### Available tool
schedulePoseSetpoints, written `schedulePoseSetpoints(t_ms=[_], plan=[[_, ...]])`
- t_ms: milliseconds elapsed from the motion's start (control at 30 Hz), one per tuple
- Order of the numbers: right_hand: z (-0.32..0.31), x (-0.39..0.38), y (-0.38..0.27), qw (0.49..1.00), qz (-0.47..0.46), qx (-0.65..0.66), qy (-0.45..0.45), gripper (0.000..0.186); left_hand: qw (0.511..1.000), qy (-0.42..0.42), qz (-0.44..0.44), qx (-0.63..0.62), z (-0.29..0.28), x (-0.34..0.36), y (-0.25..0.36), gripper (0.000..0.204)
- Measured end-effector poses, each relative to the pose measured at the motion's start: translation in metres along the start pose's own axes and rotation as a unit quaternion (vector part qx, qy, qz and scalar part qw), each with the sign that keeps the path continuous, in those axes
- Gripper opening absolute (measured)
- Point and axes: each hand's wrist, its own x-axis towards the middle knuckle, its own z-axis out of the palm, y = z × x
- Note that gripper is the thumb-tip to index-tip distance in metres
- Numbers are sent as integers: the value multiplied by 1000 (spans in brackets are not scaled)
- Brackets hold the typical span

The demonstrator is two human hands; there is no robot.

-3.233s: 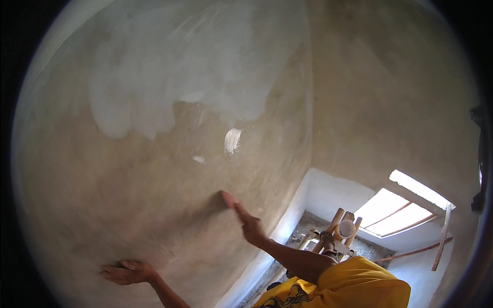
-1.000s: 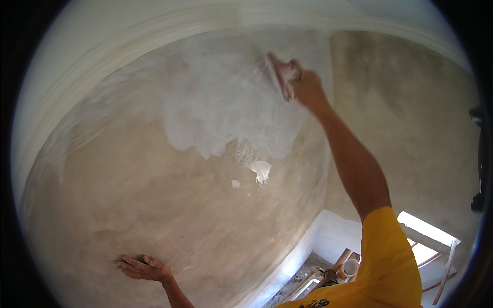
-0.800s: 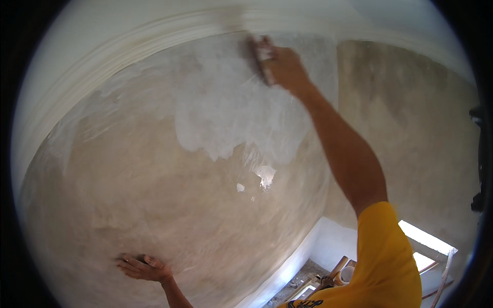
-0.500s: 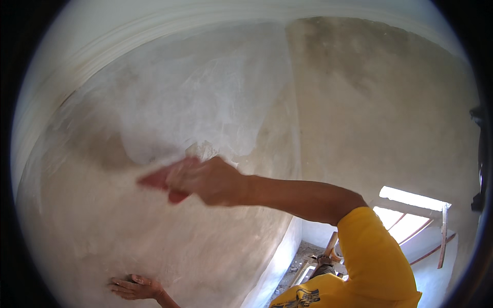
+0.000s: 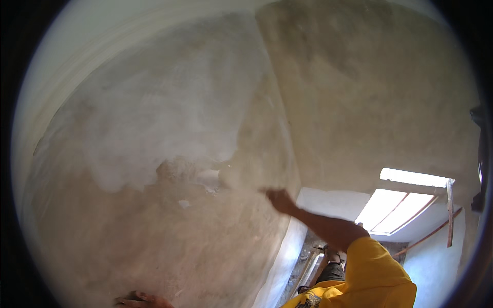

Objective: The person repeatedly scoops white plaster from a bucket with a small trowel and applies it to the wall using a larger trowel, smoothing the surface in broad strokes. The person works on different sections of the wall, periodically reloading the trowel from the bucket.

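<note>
In front of the wall (image 5: 205, 241), my right hand (image 5: 280, 200) is closed, held out near the corner with the arm bent. It grips a red plaster float (image 5: 263, 190), now turned edge-on, so only a thin, blurred bit shows past the fingers. To its left lies a patch of wet, whitish plaster (image 5: 164, 118) with a ragged lower edge. A small bright lump of plaster (image 5: 208, 177) sits by that edge. My left hand (image 5: 141, 300) rests against the wall at the lower left, fingers stretched out, partly cut off by the frame's edge.
A second wall (image 5: 370, 102) meets this one at a corner. Low at the right is a bright window opening (image 5: 393, 210) with wooden strips (image 5: 450, 215) near it. My foot (image 5: 333, 254) stands on wooden planks (image 5: 310, 269) above a rubble-strewn floor.
My right hand has swung right and slightly down, away from the plaster patch, and the float has turned edge-on. The view has shifted, and my left hand sits lower in it.
</note>
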Motion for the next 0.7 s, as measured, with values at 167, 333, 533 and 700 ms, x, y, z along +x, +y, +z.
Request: schedulePoseSetpoints(t_ms=[167, 333, 533, 700], plan=[[-125, 132, 55, 933, 132, 191, 274, 28, 998, -19, 33, -48, 9, -5, 66, 77], [-221, 217, 91, 888, 136, 286, 335, 22, 1000, 21, 3, 13, 12, 4, 122, 72], [-295, 320, 130, 895, 90, 252, 357, 22, 999, -36, -32, -8, 2, 8, 136, 79], [-329, 371, 131, 921, 46, 180, 343, 25, 1000, 4, 11, -29, -14, -24, 114, 71]])
